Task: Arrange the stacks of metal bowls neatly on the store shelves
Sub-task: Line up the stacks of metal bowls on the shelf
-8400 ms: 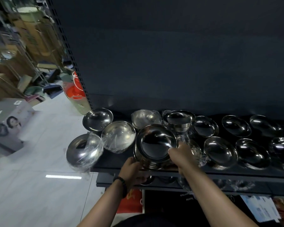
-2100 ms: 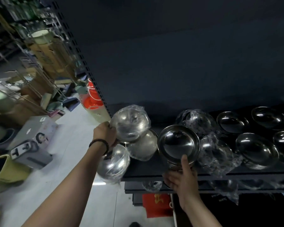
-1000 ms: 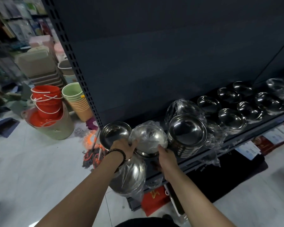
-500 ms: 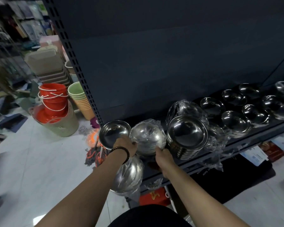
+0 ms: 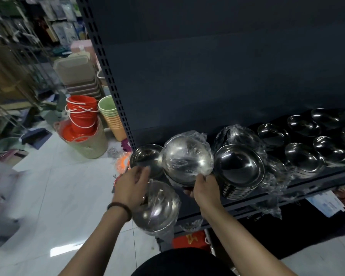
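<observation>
Head view: the plastic-wrapped bowl stack [image 5: 187,158] sits on the shelf [image 5: 317,185] just ahead, tilted toward the person. The right hand [image 5: 205,188] grips its near rim; the left hand [image 5: 131,188] hovers slack-fingered beside it.

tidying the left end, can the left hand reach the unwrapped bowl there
Likely yes: the left hand is open just in front of the unwrapped bowl, nothing between them; the right hand holds the wrapped bowl stack beside it.

At centre frame, a plastic-wrapped bowl stack [image 5: 187,156] is gripped by the right hand [image 5: 206,189]; a lower wrapped stack [image 5: 157,210] is touched by the left hand [image 5: 130,185].
</observation>
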Motion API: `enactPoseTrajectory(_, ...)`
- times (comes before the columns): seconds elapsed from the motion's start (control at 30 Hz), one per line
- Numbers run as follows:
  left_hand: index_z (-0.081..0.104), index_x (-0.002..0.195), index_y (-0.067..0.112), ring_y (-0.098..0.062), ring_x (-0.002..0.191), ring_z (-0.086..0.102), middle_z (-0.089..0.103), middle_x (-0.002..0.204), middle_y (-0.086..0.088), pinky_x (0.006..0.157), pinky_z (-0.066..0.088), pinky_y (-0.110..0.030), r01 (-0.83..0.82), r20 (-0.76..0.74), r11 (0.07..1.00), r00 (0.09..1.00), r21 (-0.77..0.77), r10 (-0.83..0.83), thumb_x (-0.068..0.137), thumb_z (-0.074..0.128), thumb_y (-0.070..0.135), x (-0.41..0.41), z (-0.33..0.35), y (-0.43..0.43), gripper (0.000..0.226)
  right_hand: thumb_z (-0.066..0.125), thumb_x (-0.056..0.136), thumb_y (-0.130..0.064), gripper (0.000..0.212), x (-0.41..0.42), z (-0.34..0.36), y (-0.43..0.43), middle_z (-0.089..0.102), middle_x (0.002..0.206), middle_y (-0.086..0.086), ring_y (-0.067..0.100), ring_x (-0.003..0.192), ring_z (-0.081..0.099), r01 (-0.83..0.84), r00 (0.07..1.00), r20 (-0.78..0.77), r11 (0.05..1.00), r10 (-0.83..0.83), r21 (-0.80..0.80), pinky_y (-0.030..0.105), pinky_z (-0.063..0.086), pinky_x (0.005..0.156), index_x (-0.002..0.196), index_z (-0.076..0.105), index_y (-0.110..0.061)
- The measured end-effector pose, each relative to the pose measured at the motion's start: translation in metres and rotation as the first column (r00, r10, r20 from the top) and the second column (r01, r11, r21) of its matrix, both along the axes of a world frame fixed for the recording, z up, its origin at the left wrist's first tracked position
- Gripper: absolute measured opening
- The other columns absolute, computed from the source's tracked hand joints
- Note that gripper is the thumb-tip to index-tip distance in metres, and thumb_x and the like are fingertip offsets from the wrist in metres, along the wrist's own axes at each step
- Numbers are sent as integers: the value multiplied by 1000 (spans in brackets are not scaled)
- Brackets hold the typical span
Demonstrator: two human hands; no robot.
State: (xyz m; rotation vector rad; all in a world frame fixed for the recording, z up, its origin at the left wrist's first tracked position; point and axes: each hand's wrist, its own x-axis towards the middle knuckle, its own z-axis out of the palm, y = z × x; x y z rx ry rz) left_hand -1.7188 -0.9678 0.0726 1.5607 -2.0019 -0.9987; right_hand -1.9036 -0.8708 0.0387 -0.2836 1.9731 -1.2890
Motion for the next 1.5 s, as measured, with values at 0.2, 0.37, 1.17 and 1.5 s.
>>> enactPoseTrajectory(0.2,49,139,23,-28,78,77,71,108,-12,67,60,-38,-153,125,796,987,586,97,101,59,44,70,-41,22,45,46,106,-21,22,4,-2,8,75,106,11,27,88,76,-89,992,82,995,92,-37,43,64,74,114,66,-19)
enactPoseTrajectory(0.37,58,132,22,-33,73,79,78,94,-19,67,65,-42,-78,-48,783,989,617,136,94,67,15,53,-47,38,39,49,106,-20,23,1,4,24,70,121,20,39,102,76,-149,957,240,986,162,-71,43,67,75,121,61,-7)
enactPoseTrajectory(1.17,61,124,43,-10,86,77,68,119,11,69,63,-30,22,-379,834,897,552,227,105,48,52,-7,-42,60,25,44,83,-52,44,1,-28,42,72,97,12,34,91,75,-277,955,-48,937,293,213,58,61,87,91,64,-15)
enactPoseTrajectory(1.5,59,121,43,-25,85,75,72,91,-2,81,62,-56,65,-205,933,979,353,10,105,53,37,-15,-44,59,19,37,94,-69,76,0,-21,40,71,123,13,33,116,68,-389,897,-85,864,435,320,49,57,100,126,67,-8)
